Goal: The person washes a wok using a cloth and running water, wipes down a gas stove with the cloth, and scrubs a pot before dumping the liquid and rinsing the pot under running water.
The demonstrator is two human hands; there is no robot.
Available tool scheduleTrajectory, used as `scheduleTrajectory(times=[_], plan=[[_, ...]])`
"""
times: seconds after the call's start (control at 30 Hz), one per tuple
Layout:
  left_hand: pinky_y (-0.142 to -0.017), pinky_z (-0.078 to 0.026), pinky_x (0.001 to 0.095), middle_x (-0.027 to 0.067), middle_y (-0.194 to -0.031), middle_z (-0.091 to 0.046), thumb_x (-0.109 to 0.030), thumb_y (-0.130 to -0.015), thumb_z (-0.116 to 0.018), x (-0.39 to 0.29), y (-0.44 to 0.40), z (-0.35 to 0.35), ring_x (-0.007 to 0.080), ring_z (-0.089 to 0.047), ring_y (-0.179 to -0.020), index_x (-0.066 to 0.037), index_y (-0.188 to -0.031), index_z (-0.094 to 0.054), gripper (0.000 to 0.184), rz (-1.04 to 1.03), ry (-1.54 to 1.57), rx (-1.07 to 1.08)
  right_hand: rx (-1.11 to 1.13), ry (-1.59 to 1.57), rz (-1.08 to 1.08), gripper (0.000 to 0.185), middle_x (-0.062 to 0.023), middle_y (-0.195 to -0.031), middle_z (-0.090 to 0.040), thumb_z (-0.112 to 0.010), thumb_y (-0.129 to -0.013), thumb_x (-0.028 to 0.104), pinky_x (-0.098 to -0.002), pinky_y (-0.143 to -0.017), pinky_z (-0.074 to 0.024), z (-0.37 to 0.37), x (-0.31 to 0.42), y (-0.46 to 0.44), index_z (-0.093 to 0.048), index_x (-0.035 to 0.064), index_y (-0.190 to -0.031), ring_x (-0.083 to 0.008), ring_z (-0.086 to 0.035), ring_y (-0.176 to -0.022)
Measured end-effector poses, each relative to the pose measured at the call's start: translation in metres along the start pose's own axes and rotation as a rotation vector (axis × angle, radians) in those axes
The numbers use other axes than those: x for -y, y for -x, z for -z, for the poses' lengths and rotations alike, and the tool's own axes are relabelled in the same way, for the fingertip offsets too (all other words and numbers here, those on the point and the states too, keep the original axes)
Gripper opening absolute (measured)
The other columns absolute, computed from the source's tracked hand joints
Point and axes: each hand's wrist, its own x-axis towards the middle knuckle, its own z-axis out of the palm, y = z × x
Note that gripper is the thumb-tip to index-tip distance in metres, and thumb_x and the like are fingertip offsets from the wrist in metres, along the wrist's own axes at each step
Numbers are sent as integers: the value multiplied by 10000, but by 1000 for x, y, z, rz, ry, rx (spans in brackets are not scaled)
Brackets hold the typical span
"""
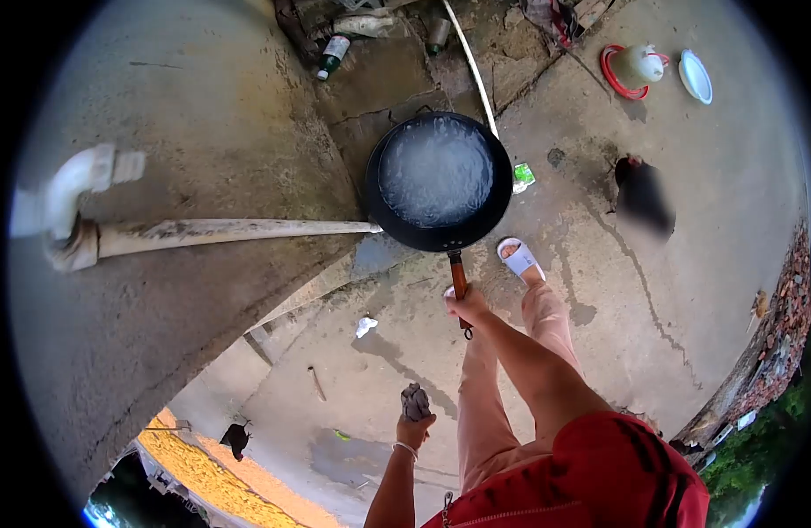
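A black wok (379, 198) holds clear, rippling water and hangs over the ground near the top middle. My right hand (469, 306) is closed round its brown wooden handle (459, 275). Lower down, at the bottom middle, my left hand (414, 429) grips a crumpled dark grey cloth (415, 401), held well apart from the wok. What the wok may rest on is hidden beneath it.
A white pipe (229, 231) runs along the concrete ledge (203, 150) at left. Green bottles (334, 56), a poultry drinker (643, 63), a white-blue basin (695, 77), and dark chickens (645, 198) stand around. Yellow grain (203, 471) lies lower left.
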Motion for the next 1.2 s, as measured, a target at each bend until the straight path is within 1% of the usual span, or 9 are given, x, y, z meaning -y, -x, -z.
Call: scheduleTrajectory(times=[0.07,0.2,0.53,0.57,0.63,0.83,0.93,1.13,1.2], plan=[[-377,-397,276,35,-520,-546,-225,-677,-750,17,17,-5,137,-501,-388,-64,-665,-590,227,81,5,-18,188,-809,-182,285,-109,-709,-591,-652,-757,247,-386,-508,-503,4,33,9,-518,18,-861,-218,-614,-590],[-386,-418,276,46,-529,-557,-263,-654,-763,45,42,-7,145,-522,-400,-51,-677,-608,264,178,17,-42,415,-1139,-223,107,-27,-602,-516,-583,-796,128,-324,-423,-449,77,116,36,-503,62,-772,-144,-526,-476],[-404,-438,284,56,-566,-578,-242,-651,-774,-10,139,-33,151,-528,-419,-49,-757,-633,261,5,175,-115,576,-1061,-169,117,-40,-630,-523,-611,-752,77,-256,-504,-471,302,155,53,-504,57,-709,-132,-527,-530],[-405,-438,287,56,-573,-579,-225,-650,-775,-10,143,-36,152,-529,-425,-51,-776,-631,260,-12,205,-127,692,-1214,-446,121,-51,-623,-522,-594,-768,105,-259,-520,-471,333,156,69,-511,52,-697,-148,-532,-545],[-412,-444,298,60,-595,-582,-199,-637,-782,-3,161,-39,162,-533,-440,-49,-803,-620,276,-38,262,-138,638,-907,40,224,-39,-559,-514,-565,-799,184,-273,-406,-435,368,110,102,-499,67,-620,-159,-520,-456],[-448,-472,327,85,-647,-596,-204,-592,-798,38,190,-44,190,-558,-487,-8,-790,-588,348,-8,188,-204,-46,61,-343,219,-113,-483,-512,-541,-701,141,-384,-430,-442,434,-106,90,-529,50,-502,-252,-492,-395],[-465,-482,331,122,-673,-604,-231,-573,-799,88,186,-39,200,-576,-518,50,-898,-552,495,27,107,-216,-194,636,-301,207,-124,-680,-657,-557,-744,181,-385,-603,-510,457,-170,136,-674,15,-703,-219,-653,-638],[-442,-461,326,99,-643,-581,-310,-565,-817,245,185,-26,191,-557,-501,39,-870,-561,530,87,190,-181,291,574,-1243,240,-54,-892,-672,-470,-885,210,-398,-716,-479,495,-276,174,-688,131,-947,-249,-630,-805],[-406,-420,306,75,-621,-558,-365,-571,-825,289,197,-23,166,-523,-475,-2,-796,-564,500,61,291,-97,-310,277,-1634,220,-70,-896,-670,-499,-853,202,-388,-718,-484,467,-318,187,-680,103,-930,-241,-632,-805]])
